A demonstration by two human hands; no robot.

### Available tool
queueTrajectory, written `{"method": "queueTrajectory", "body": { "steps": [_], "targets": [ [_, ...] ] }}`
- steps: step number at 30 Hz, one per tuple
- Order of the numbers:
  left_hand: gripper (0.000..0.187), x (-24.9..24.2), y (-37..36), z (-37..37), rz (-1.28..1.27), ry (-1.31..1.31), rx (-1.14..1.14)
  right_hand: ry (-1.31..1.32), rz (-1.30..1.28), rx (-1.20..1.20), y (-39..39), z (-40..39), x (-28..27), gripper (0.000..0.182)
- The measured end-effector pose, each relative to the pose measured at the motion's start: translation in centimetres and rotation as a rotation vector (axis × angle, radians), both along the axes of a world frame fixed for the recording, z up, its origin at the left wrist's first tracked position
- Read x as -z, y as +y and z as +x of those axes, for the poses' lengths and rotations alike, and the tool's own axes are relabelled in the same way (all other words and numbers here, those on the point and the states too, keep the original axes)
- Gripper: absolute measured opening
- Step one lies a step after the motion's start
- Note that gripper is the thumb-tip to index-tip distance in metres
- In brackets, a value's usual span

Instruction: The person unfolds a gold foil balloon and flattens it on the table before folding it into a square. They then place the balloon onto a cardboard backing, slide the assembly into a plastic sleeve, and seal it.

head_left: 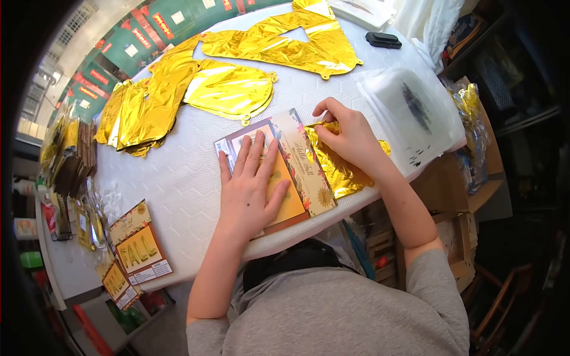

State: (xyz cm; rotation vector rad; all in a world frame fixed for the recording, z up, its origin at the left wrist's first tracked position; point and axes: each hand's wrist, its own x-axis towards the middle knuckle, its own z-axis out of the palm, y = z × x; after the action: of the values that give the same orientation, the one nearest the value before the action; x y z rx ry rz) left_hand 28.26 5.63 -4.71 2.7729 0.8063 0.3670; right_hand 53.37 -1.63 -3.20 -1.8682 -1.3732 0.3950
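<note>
My left hand (248,181) lies flat, fingers spread, on a printed "Hello Fall" balloon card (300,160) with an orange panel and leaf borders. Part of the card is hidden beneath the palm. Just right of it, a crumpled gold foil balloon (341,175) lies against the card's edge. My right hand (349,135) is over this foil with index finger and thumb curled together, a bit of foil showing between them. Several larger flat gold foil balloons (285,44) spread across the far side of the white padded table (196,237).
Clear plastic bags (412,118) are stacked at the right, near a small black case (383,40). Finished-looking "FALL" cards (139,249) hang over the left front edge. A cardboard box (454,196) stands below the right edge, and bundled packs (74,148) sit at far left.
</note>
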Motion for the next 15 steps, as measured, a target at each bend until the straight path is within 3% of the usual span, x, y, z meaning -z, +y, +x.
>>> {"method": "queueTrajectory", "body": {
  "steps": [3,15],
  "targets": [
    [0.072,-0.9,0.0,-0.2,-0.024,0.004,0.007,0.103,0.002,0.010,-0.4,-0.8,0.1,0.019],
    [0.069,-1.4,-0.5,0.4,0.029,0.021,0.017,0.065,0.127,0.017,-0.3,-0.9,1.0,0.012]
  ]
}}
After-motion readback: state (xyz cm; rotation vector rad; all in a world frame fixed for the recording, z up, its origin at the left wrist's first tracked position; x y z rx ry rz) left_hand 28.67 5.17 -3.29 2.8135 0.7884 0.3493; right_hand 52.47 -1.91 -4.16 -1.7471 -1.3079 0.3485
